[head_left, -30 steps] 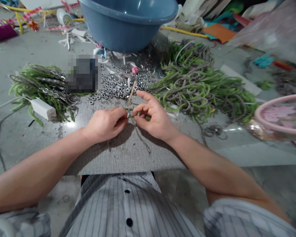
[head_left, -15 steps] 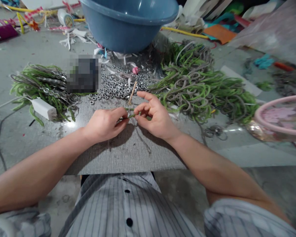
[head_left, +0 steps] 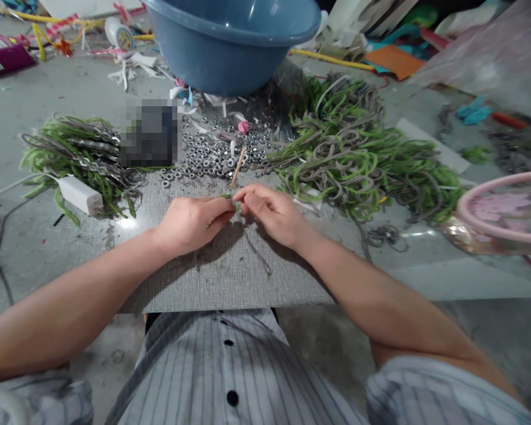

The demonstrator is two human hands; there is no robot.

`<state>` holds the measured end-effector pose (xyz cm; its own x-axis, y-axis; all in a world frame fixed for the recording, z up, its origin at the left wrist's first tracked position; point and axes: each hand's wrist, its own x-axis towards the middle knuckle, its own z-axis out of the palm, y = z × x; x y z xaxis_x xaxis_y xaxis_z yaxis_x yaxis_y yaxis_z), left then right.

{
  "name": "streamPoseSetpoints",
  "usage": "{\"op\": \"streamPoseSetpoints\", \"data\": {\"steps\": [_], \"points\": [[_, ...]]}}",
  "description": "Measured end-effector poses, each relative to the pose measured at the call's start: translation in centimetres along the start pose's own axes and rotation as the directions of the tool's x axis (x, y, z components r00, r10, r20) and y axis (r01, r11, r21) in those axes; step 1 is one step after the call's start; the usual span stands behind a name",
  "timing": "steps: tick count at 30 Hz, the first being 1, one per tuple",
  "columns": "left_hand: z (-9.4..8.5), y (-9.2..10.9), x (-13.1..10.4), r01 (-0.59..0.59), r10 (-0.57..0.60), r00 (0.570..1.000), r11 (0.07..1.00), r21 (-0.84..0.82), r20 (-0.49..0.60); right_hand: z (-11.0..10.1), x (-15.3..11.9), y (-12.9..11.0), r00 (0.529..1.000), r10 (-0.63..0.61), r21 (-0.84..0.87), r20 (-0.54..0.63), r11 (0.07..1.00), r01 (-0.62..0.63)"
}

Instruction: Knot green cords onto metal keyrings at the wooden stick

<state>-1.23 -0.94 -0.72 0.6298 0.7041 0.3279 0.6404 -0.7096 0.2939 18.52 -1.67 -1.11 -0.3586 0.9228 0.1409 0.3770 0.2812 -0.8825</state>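
My left hand (head_left: 192, 223) is closed on a short piece of green cord (head_left: 227, 196), thumb and forefinger pinched near its end. Facing it, my right hand (head_left: 277, 213) has its fingers drawn together at the same spot, around something small that they mostly hide. The fingertips of both hands nearly meet. Just beyond them a thin wooden stick (head_left: 238, 167) points up and away, beside a spread of small metal rings (head_left: 199, 159). A loose grey cord (head_left: 257, 252) lies on the table under my hands.
Green and grey cords are heaped to the right (head_left: 349, 153). At the left lies a bundle of cords with metal chains (head_left: 75, 147), next to a white adapter (head_left: 80, 195). A blue basin (head_left: 221, 59) stands at the back. A pink-rimmed object (head_left: 504, 209) is far right.
My right hand's raised fingers have come down and closed in toward my left fingertips. The green cord between the hands is now more covered. My left hand has barely moved.
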Motion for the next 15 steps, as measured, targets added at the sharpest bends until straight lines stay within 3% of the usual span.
{"op": "streamPoseSetpoints", "data": {"steps": [5,10,15], "points": [[0.11,0.03,0.13,0.004,-0.005,0.999,0.999,0.035,0.044,0.1,0.26,-0.34,0.995,-0.033,-0.1,0.091,0.994,0.042],[0.24,-0.12,0.19,0.002,-0.003,0.999,1.0,0.027,0.035,0.08,0.27,-0.35,0.991,-0.119,-0.149,0.061,0.981,0.127],[0.18,-0.19,0.39,0.047,-0.051,0.996,0.998,0.049,0.077,-0.13,0.18,-0.24,0.993,-0.109,-0.181,0.045,0.977,0.115]]}}
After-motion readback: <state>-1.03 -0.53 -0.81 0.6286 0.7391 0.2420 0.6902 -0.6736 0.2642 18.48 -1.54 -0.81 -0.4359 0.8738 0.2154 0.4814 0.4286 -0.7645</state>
